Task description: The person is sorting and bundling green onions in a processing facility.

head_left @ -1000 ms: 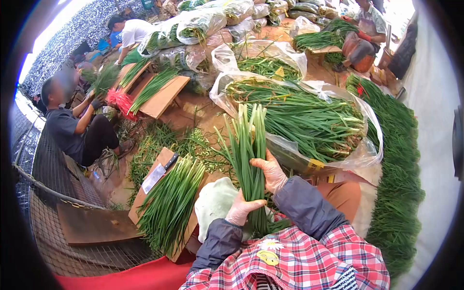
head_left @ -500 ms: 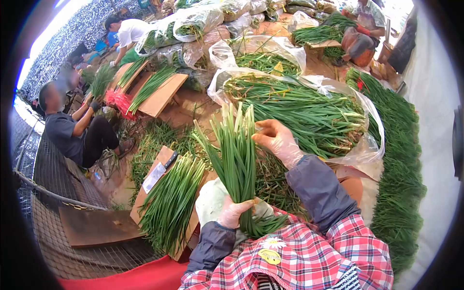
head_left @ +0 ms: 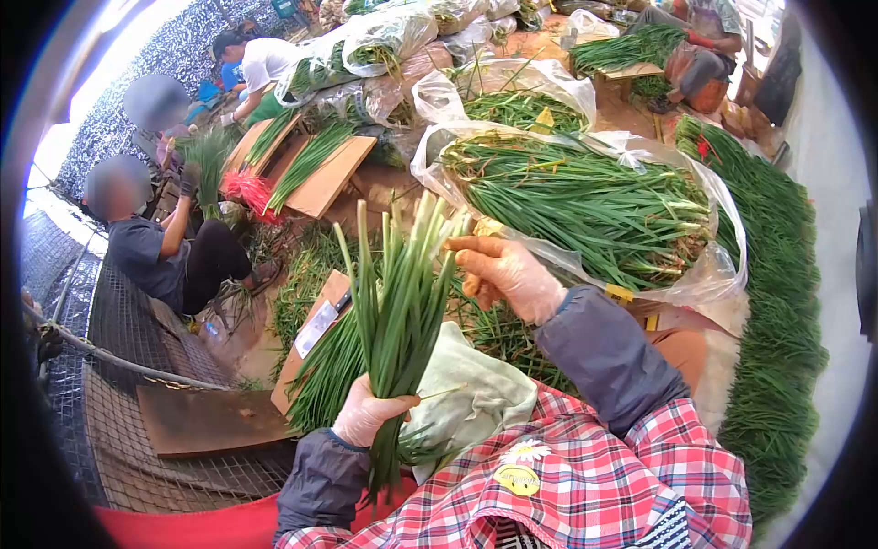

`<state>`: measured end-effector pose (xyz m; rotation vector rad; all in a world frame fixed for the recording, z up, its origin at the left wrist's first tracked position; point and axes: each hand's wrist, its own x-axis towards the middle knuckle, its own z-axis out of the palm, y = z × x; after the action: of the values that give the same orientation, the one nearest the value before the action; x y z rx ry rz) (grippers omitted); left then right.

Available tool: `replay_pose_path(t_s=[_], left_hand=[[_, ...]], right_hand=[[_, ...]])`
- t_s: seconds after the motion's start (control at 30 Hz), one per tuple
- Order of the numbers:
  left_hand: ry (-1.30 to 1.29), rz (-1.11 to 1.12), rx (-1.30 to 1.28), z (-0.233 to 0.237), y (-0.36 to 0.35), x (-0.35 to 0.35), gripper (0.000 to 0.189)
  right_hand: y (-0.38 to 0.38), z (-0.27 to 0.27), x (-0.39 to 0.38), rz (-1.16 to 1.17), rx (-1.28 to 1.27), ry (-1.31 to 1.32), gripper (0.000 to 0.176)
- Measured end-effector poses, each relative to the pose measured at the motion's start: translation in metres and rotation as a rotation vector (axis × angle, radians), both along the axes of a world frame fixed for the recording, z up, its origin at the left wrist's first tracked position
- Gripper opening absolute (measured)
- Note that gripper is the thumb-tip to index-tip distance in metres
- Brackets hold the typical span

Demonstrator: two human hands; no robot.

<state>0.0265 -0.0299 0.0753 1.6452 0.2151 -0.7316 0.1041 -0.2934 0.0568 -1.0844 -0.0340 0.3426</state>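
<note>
My left hand, in a thin clear glove, is wrapped round the lower part of a bunch of green stalks, which stands upright with pale ends on top. My right hand, also gloved, has its fingers curled beside the pale ends; whether a stalk is between them is too small to tell. Behind the bunch, a pile of stalks lies on a wooden board with a cleaver. A pale green cloth covers my lap.
An open plastic bag of stalks lies ahead. A long row of green bunches runs down the right side. A seated person works at the left, near tilted boards. A brown board lies at lower left.
My left hand has moved left and tilted the bunch, which now covers part of the board pile. My right hand has shifted slightly down, its fingers more curled. The view has shifted a little.
</note>
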Motion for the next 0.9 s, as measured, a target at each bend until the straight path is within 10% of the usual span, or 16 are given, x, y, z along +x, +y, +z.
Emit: replay_pose_path(t_s=[0.2, 0.3, 0.43, 0.63, 0.7, 0.83, 0.9], left_hand=[[0.093, -0.015, -0.094, -0.027, 0.000, -0.020, 0.033], [0.106, 0.010, -0.128, -0.040, 0.009, -0.028, 0.027], [0.132, 0.055, -0.177, -0.049, 0.031, -0.034, 0.023], [0.152, 0.194, -0.189, -0.058, 0.058, -0.041, 0.025], [0.124, 0.231, -0.197, -0.056, 0.061, -0.040, 0.025], [0.116, 0.213, -0.200, -0.054, 0.059, -0.037, 0.027], [0.122, 0.199, -0.177, -0.053, 0.047, -0.036, 0.028]], right_hand=[[0.015, -0.028, -0.005, -0.097, -0.100, 0.095, 0.024], [-0.013, -0.057, 0.000, -0.352, 0.309, 0.052, 0.013], [-0.077, -0.063, -0.015, -0.808, -0.317, -0.240, 0.011], [-0.169, -0.098, -0.047, -1.163, -0.571, -0.222, 0.012], [-0.191, -0.114, -0.056, -1.074, -0.644, -0.220, 0.012], [-0.101, -0.061, -0.065, -0.153, -1.174, -0.257, 0.024], [-0.070, -0.064, -0.051, -0.175, -0.856, -0.241, 0.031]])
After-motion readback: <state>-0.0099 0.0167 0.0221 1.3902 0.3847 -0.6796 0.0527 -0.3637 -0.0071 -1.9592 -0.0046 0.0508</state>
